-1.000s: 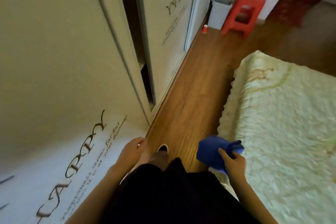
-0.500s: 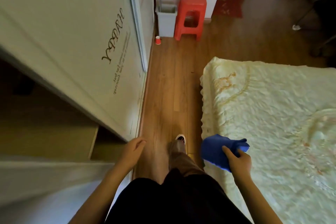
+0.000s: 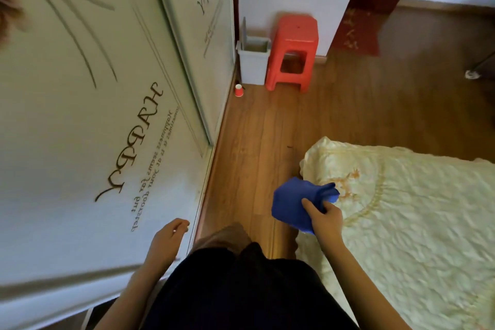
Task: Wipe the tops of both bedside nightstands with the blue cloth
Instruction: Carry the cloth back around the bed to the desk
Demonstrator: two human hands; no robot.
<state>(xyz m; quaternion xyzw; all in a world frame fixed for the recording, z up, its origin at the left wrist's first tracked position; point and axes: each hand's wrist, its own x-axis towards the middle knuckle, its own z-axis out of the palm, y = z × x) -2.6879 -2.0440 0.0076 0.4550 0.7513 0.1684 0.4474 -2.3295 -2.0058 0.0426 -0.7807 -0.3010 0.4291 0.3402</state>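
Head view: right hand (image 3: 325,218) grips bunched blue cloth (image 3: 293,202), held over floor beside bed (image 3: 401,209) corner. Left hand (image 3: 167,237) loosely curled, holding nothing, near wardrobe door (image 3: 93,128). Red stool (image 3: 293,48) and grey bin (image 3: 253,60) by far wall.

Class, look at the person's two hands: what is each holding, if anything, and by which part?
The right hand grips the blue cloth, bunched, at its near right side. The left hand holds nothing visible.

Wardrobe door (image 3: 80,115) reads "HAPPY" — smaller script blurred.
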